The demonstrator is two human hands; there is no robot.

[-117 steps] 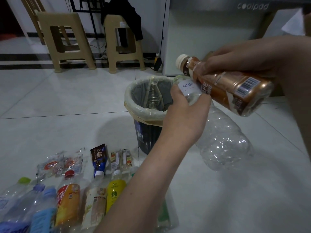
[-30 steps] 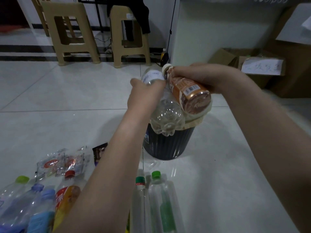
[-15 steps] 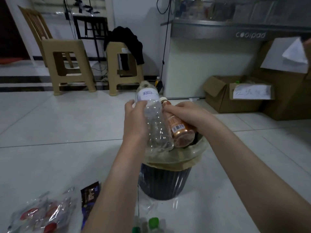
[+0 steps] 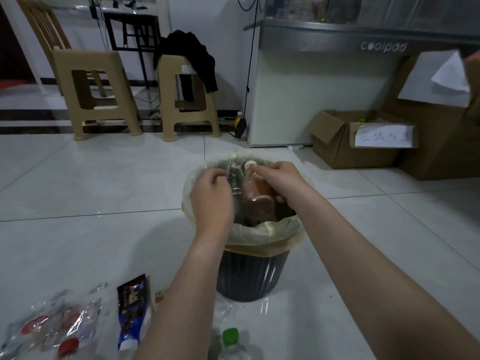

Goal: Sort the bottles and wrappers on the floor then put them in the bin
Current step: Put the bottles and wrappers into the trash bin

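The black bin (image 4: 252, 276) with a yellowish liner stands on the tiled floor in the middle. Both my hands are down in its mouth. My right hand (image 4: 278, 181) grips a brown-labelled bottle (image 4: 258, 201) with a white cap, tilted neck-up inside the liner. My left hand (image 4: 211, 196) is curled around a clear bottle (image 4: 235, 187), which shows only as glinting plastic between the two hands. On the floor at lower left lie clear wrappers (image 4: 52, 326) and a dark blue wrapper (image 4: 131, 307). A green-capped bottle (image 4: 230, 337) and a red cap (image 4: 68, 346) sit at the bottom edge.
Two beige plastic stools (image 4: 96, 94) stand at the back, one draped with black cloth. A white cabinet (image 4: 311, 94) is at the back right. Open cardboard boxes (image 4: 363, 144) sit right of the bin.
Both hands have dropped from above the bin into its mouth, carrying the clear bottle and the brown bottle down inside the liner.
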